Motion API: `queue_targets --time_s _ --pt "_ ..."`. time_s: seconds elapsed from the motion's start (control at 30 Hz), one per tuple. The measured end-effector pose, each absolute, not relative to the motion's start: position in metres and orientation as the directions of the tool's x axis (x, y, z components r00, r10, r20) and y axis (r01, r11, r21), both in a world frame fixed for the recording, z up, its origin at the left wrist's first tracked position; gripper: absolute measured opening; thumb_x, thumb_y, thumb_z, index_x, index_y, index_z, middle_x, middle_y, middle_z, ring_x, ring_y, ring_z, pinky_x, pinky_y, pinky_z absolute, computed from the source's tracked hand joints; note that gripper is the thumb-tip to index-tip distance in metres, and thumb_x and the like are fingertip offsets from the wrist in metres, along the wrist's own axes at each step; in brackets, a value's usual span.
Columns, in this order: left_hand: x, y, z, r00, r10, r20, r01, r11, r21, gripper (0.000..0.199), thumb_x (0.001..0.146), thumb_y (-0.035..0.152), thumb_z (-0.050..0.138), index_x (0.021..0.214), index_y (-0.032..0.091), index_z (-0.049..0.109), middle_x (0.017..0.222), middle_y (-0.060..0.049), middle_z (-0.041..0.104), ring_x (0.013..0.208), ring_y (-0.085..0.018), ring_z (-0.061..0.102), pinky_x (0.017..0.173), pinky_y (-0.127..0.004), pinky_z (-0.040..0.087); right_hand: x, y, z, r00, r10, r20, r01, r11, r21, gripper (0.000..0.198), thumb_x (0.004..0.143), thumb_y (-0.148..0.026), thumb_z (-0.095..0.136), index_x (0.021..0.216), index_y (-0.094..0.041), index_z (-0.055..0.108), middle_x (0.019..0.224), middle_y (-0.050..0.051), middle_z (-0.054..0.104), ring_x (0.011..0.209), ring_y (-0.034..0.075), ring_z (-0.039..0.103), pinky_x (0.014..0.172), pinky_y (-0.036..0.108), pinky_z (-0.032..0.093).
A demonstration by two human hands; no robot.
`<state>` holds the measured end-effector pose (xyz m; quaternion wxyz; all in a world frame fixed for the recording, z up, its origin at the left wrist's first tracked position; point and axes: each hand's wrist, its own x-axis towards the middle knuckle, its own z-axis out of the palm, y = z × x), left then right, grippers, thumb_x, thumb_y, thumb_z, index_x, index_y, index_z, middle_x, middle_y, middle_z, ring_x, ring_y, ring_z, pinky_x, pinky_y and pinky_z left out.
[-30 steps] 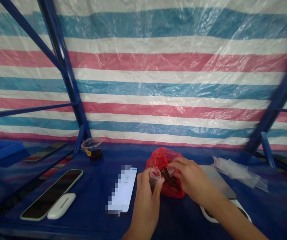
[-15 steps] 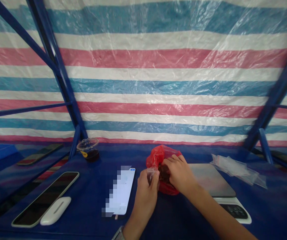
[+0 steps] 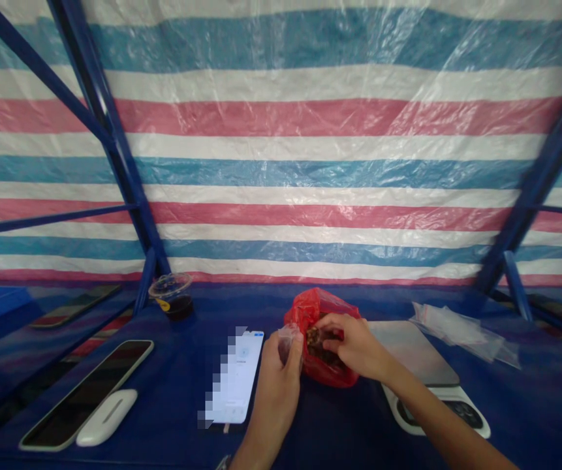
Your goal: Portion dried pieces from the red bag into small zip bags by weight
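A small clear plastic bag [image 3: 286, 336] is pinched between the thumb and fingers of my left hand [image 3: 281, 375], right beside a red plastic bag [image 3: 332, 373]. The red bag lies crumpled with its mouth facing me, and small brown pieces [image 3: 317, 349] show inside. My right hand [image 3: 354, 343] reaches into that mouth from the right. Its thumb and fingers are curled around some of the brown pieces; what kind they are is too blurred to tell.
Right of the red bag stands a kitchen scale [image 3: 420, 356], with several clear zip bags [image 3: 467, 333] behind it. Left are a lit phone [image 3: 236, 378], a dark phone [image 3: 89, 391], a white case [image 3: 107, 418] and a plastic cup [image 3: 175, 300] of dark liquid. Blue frame posts [image 3: 128, 176] rise either side.
My right hand has drawn back slightly, uncovering more brown pieces, and the red bag's mouth shows wider. My left hand with the clear bag has shifted a little to the left.
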<state>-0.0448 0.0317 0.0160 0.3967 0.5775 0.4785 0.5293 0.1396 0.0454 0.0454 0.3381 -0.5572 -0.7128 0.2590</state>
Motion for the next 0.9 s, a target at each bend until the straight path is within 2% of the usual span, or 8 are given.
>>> queue_targets --time_s 0.07,0.13,0.33,0.43,0.53,0.63,0.73,0.9 --pt "-0.046 0.029 0.018 -0.087 0.946 0.311 0.203 -0.289 0.936 0.047 0.09 0.06 0.059 0.108 0.018 0.069 0.109 -0.013 0.072 0.106 -0.034 0.065 0.099 -0.051 0.049 0.147 0.045 0.046 -0.16 0.968 0.195 0.472 0.249 -0.846 0.028 0.078 -0.013 0.066 0.103 -0.021 0.076 0.109 0.006 0.082 0.103 0.025 0.076 0.098 0.04 0.055" --pt "-0.047 0.027 0.02 -0.119 0.913 0.389 0.275 -0.346 0.897 0.041 0.088 0.054 0.062 0.108 0.019 0.07 0.114 -0.014 0.07 0.112 -0.036 0.06 0.102 -0.055 0.046 0.154 0.044 0.05 -0.15 0.968 0.202 0.384 0.246 -0.89 0.029 0.078 -0.016 0.066 0.105 -0.021 0.075 0.111 0.007 0.081 0.105 0.026 0.076 0.1 0.041 0.056" --pt "-0.045 0.02 0.023 0.004 0.915 0.402 0.342 -0.38 0.86 0.028 0.091 0.04 0.062 0.112 0.022 0.07 0.11 -0.011 0.068 0.108 -0.034 0.057 0.099 -0.052 0.045 0.155 0.029 0.08 -0.211 0.932 0.296 0.389 0.358 -0.849 0.025 0.086 -0.023 0.066 0.109 -0.023 0.076 0.113 0.007 0.08 0.106 0.026 0.074 0.102 0.044 0.054" --pt "-0.043 0.018 0.024 0.042 0.918 0.395 0.359 -0.383 0.851 0.025 0.093 0.036 0.061 0.113 0.023 0.07 0.11 -0.01 0.067 0.108 -0.033 0.056 0.097 -0.051 0.045 0.144 0.018 0.094 -0.239 0.907 0.346 0.532 0.421 -0.735 0.026 0.088 -0.015 0.064 0.108 -0.026 0.078 0.112 0.004 0.081 0.107 0.026 0.072 0.105 0.048 0.047" --pt "-0.041 0.017 0.025 0.061 0.905 0.42 0.372 -0.411 0.832 0.024 0.094 0.032 0.06 0.114 0.024 0.069 0.111 -0.009 0.067 0.11 -0.034 0.055 0.097 -0.051 0.044 0.131 0.009 0.103 -0.255 0.87 0.422 0.735 0.458 -0.5 0.033 0.088 -0.005 0.065 0.107 -0.029 0.078 0.109 0.002 0.08 0.11 0.026 0.067 0.105 0.05 0.038" --pt "-0.04 0.016 0.025 0.076 0.89 0.45 0.373 -0.443 0.815 0.022 0.095 0.028 0.059 0.115 0.024 0.068 0.111 -0.009 0.066 0.109 -0.033 0.055 0.097 -0.05 0.044 0.123 0.003 0.108 -0.34 0.803 0.49 0.793 0.525 -0.31 0.042 0.089 0.003 0.062 0.111 -0.029 0.078 0.111 0.003 0.078 0.112 0.025 0.064 0.1 0.045 0.034" --pt "-0.039 0.017 0.023 0.082 0.887 0.455 0.363 -0.452 0.815 0.021 0.094 0.025 0.059 0.114 0.023 0.067 0.111 -0.009 0.066 0.109 -0.033 0.055 0.098 -0.05 0.044 0.119 0.0 0.11 -0.387 0.765 0.514 0.784 0.567 -0.254 0.044 0.089 0.005 0.06 0.112 -0.027 0.078 0.115 0.004 0.077 0.112 0.024 0.063 0.097 0.042 0.033" --pt "-0.041 0.018 0.022 0.074 0.891 0.448 0.333 -0.445 0.831 0.023 0.093 0.028 0.06 0.115 0.022 0.066 0.113 -0.01 0.066 0.11 -0.033 0.055 0.099 -0.051 0.043 0.119 0.001 0.11 -0.374 0.769 0.518 0.786 0.559 -0.263 0.041 0.089 0.005 0.061 0.11 -0.026 0.078 0.117 0.002 0.077 0.111 0.023 0.064 0.097 0.04 0.033"
